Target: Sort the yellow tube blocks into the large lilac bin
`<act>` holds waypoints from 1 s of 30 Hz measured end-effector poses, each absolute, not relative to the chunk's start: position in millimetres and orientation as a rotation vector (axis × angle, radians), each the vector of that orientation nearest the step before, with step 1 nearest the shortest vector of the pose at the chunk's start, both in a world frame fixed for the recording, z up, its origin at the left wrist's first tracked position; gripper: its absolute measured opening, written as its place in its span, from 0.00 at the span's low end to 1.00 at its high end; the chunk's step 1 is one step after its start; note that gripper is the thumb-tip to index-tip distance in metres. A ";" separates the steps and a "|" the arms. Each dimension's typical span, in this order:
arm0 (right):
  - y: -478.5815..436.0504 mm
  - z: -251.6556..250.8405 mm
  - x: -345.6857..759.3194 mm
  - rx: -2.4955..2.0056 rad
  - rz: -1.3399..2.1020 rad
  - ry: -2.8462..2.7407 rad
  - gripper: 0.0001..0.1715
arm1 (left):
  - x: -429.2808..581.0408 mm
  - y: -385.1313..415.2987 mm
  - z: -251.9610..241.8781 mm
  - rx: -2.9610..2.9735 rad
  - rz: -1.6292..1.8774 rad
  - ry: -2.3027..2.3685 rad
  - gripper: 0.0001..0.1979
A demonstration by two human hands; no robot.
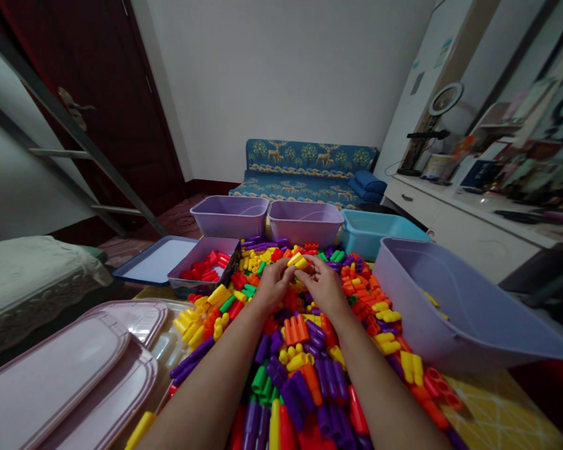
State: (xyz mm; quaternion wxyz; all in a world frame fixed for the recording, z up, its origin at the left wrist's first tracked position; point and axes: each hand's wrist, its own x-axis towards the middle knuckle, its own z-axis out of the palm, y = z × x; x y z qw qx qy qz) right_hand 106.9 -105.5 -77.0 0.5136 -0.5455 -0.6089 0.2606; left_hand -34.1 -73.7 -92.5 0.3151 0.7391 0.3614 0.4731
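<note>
Both my hands meet over a heap of plastic building blocks in red, orange, yellow, green and purple. Between them is a yellow block shaped like joined tubes. My left hand grips it from the left, fingers curled at its near side. From the right, the fingers of my right hand close on the same block. A box with red blocks stands left of the hands. On the right, a large lilac bin holds a few yellow pieces.
Two lilac bins and a blue bin line the far table side. Pale lids lie stacked at the left, near a blue-rimmed tray. Beyond are a patterned sofa, a ladder and a white cabinet.
</note>
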 end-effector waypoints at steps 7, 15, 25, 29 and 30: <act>-107.8 -71.2 110.7 -1.342 0.497 -1.500 0.12 | -32.9 -73.3 -93.1 1.965 1.193 1.017 0.17; -107.6 -61.4 121.3 -1.185 0.675 -1.308 0.13 | -32.3 -73.1 -90.6 1.968 1.126 1.035 0.19; -119.1 -19.1 155.9 -0.692 0.416 -0.519 0.13 | -33.2 -68.8 -100.9 2.005 1.096 1.070 0.16; -121.8 -15.2 172.6 -0.666 0.440 -0.384 0.12 | -33.4 -69.3 -98.2 2.034 1.098 1.080 0.15; -122.1 -15.7 175.2 -0.678 0.454 -0.374 0.14 | -33.3 -69.7 -97.4 2.036 1.095 1.086 0.15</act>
